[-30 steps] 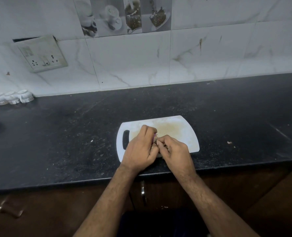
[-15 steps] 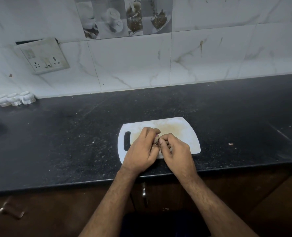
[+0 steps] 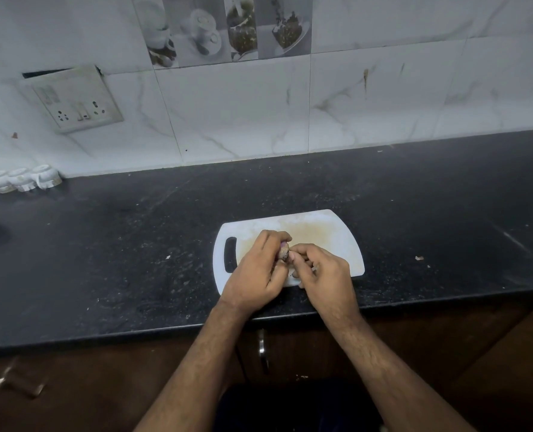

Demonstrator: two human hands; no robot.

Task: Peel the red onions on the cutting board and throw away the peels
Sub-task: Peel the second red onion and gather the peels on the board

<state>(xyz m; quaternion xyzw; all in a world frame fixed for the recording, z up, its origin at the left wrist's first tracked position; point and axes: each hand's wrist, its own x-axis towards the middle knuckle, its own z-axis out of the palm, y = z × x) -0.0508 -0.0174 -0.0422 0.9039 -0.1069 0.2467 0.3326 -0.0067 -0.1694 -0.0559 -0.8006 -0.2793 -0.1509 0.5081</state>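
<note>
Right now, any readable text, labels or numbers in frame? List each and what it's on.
None readable.
Switch and socket plate: faint marks, too blurred to read.
Picture tiles: images of cups and dishes, no legible words.
Cutting board, small white containers: no markings visible.

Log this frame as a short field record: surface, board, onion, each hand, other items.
surface: dark countertop
board: white cutting board, handle slot to the left
onion: small red onion, mostly hidden between the hands
left hand: closed around the onion
right hand: fingertips pinching at the onion
other: white cups far left, wall socket
</note>
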